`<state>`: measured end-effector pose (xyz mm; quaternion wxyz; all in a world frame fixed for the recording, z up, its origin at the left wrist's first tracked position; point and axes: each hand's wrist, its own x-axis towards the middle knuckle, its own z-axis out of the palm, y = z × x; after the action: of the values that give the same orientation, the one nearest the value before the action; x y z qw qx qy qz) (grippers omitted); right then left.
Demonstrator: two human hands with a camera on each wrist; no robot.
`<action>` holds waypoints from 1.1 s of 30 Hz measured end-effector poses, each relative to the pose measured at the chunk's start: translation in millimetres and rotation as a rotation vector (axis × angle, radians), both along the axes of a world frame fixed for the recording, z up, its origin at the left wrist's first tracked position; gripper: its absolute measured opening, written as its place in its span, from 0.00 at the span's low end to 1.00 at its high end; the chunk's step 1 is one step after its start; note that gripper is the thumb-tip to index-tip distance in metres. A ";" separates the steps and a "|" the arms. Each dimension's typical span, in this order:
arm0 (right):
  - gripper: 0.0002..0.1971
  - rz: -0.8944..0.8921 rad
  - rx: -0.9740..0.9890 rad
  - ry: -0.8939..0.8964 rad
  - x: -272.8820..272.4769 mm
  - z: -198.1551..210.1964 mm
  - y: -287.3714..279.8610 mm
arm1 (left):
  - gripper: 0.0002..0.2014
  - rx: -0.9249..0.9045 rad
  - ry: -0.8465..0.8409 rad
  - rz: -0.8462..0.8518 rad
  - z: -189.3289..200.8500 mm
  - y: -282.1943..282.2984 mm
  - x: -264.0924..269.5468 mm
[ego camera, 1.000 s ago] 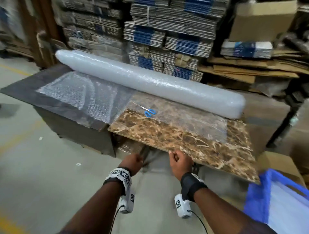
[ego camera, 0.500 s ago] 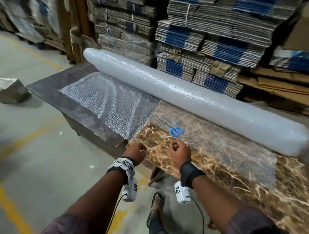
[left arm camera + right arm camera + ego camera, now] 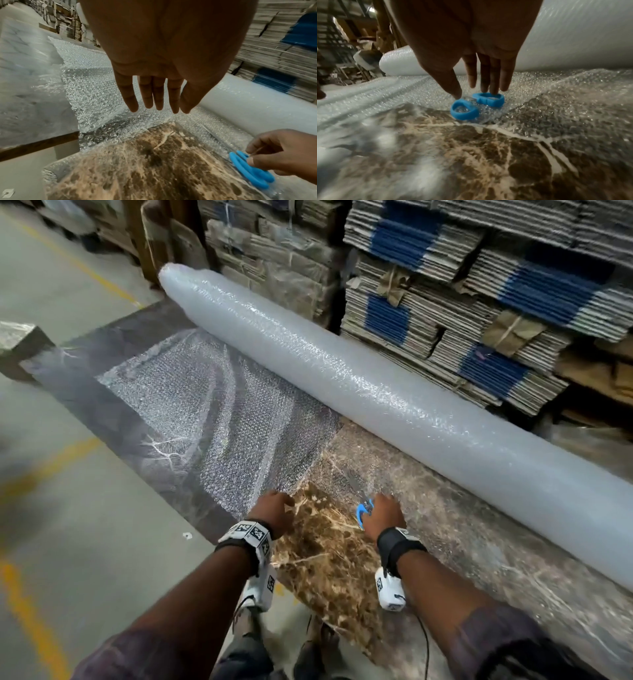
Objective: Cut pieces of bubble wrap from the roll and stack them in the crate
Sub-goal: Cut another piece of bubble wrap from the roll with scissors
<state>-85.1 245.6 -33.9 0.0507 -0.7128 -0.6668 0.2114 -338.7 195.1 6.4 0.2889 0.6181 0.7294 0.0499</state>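
Note:
A long bubble wrap roll (image 3: 376,392) lies across the back of the table, and its unrolled sheet (image 3: 212,412) is spread toward me. Blue-handled scissors (image 3: 363,513) lie flat on the sheet. My right hand (image 3: 385,513) is over them; its thumb tip and fingertips (image 3: 494,90) touch the handle loops (image 3: 488,99). My left hand (image 3: 274,513) hovers just above the sheet's near edge with its fingers (image 3: 159,109) straight and holding nothing. The left wrist view also shows the scissors (image 3: 248,171) under my right hand (image 3: 278,152). The crate is out of view.
The table top is a brown marbled board (image 3: 325,570) beside a dark grey board (image 3: 102,412). Bundled flat cardboard stacks (image 3: 479,302) rise right behind the roll. A wrapped block (image 3: 20,344) sits on the floor at left. My feet (image 3: 318,642) stand at the table's near edge.
Both hands moved from the table's near edge up onto the sheet. The right hand reached the scissors. The left hand went from a fist to straight fingers. The view came closer.

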 end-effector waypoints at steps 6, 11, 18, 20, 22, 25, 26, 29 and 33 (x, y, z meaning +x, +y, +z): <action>0.18 0.019 -0.084 -0.159 -0.2 -6.8 13.2 | 0.15 -0.161 0.131 -0.208 -16.2 14.0 -11.9; 0.19 0.036 -0.190 -0.208 -2.1 5.8 36.0 | 0.16 -0.214 0.134 -0.233 -25.2 23.4 -12.7; 0.25 0.065 -0.356 0.211 22.8 3.4 62.4 | 0.14 -0.163 0.097 -0.136 -30.5 26.6 -16.9; 0.27 0.138 -0.439 0.386 24.0 5.7 66.3 | 0.15 -0.127 0.099 -0.112 -31.7 24.8 -17.0; 0.27 0.239 -0.549 0.463 20.6 9.2 67.4 | 0.15 -0.099 0.104 -0.097 -33.0 22.5 -15.8; 0.21 0.314 -0.700 0.511 7.4 18.0 63.1 | 0.16 -0.083 0.091 -0.063 -35.8 18.4 -12.8; 0.19 0.308 -0.746 0.521 2.5 19.4 61.6 | 0.16 -0.075 0.085 -0.055 -35.8 17.3 -11.5; 0.13 0.294 -0.819 0.511 -12.0 22.2 58.3 | 0.15 -0.045 0.063 -0.021 -33.0 14.9 -9.1; 0.11 0.271 -0.859 0.525 -20.4 22.2 56.3 | 0.16 0.034 0.039 0.018 -26.7 9.7 -10.3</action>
<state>-105.5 301.8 -11.6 -0.1085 -0.4997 -0.5710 0.6422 -348.9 204.8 -20.3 0.2636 0.6173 0.7394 0.0525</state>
